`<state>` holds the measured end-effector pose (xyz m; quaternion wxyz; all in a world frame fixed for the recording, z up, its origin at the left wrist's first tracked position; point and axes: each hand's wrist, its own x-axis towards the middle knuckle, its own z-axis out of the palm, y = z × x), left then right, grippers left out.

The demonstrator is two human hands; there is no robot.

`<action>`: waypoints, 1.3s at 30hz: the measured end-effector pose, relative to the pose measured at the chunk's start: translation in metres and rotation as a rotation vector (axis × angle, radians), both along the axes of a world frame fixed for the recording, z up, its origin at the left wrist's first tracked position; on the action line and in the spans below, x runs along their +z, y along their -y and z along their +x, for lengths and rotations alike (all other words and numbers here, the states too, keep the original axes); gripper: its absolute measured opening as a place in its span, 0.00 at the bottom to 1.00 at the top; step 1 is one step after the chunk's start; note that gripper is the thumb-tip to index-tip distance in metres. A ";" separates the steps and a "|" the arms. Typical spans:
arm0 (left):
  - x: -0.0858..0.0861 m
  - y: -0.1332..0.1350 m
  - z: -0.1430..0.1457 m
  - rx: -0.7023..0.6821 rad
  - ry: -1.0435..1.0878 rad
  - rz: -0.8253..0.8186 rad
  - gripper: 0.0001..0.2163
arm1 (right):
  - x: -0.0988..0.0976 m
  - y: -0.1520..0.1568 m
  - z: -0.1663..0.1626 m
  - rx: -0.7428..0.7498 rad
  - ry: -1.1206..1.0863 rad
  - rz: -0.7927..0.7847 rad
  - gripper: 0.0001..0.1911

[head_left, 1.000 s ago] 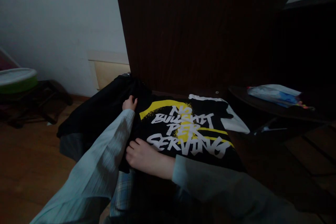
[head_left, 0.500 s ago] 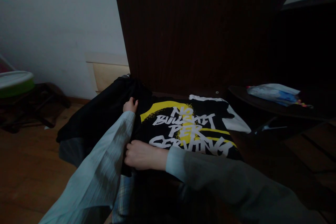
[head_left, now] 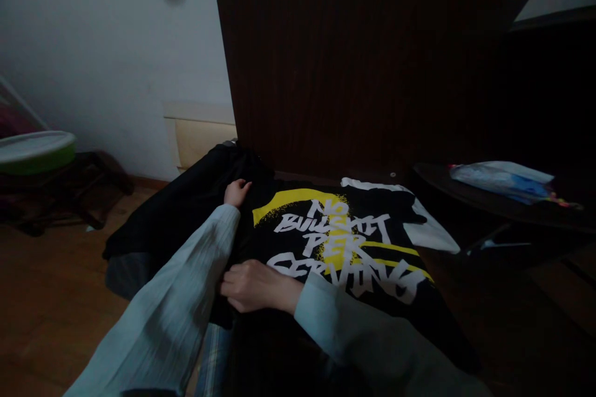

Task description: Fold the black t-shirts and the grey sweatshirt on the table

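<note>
- The black T-shirt lies flat, print up, on a heap of dark clothes; its long axis runs from the person away toward the dark wooden panel.
- Both hands sit on its left edge, so the shirt spreads to their right.
- The right hand is nearer, at the near-left corner, fingers drawn together, seemingly pinching the cloth in this dim light.
- The left hand rests at the far-left corner; whether its fingers grip, I cannot tell.

Dark clothes on wooden floor
</note>
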<state>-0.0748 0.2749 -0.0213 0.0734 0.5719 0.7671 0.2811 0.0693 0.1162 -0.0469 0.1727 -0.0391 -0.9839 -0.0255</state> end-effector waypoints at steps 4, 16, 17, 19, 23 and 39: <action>0.019 -0.020 -0.009 -0.072 0.040 0.009 0.14 | 0.003 0.001 0.003 0.072 -0.016 0.015 0.07; 0.037 -0.006 0.002 -0.027 -0.235 -0.148 0.11 | 0.008 0.002 0.004 0.019 0.031 -0.115 0.13; 0.038 -0.002 0.008 -0.025 -0.272 -0.125 0.13 | 0.009 0.003 0.004 0.012 0.023 -0.121 0.14; 0.039 0.006 0.026 -0.080 -0.385 -0.056 0.16 | 0.009 0.003 0.004 0.008 0.014 -0.124 0.13; 0.035 0.013 0.073 -0.473 -0.604 -0.050 0.15 | 0.005 0.000 0.001 0.018 0.042 -0.126 0.13; -0.034 0.009 0.117 -0.744 -0.489 -0.101 0.25 | 0.070 -0.030 0.104 -0.145 0.113 -0.152 0.10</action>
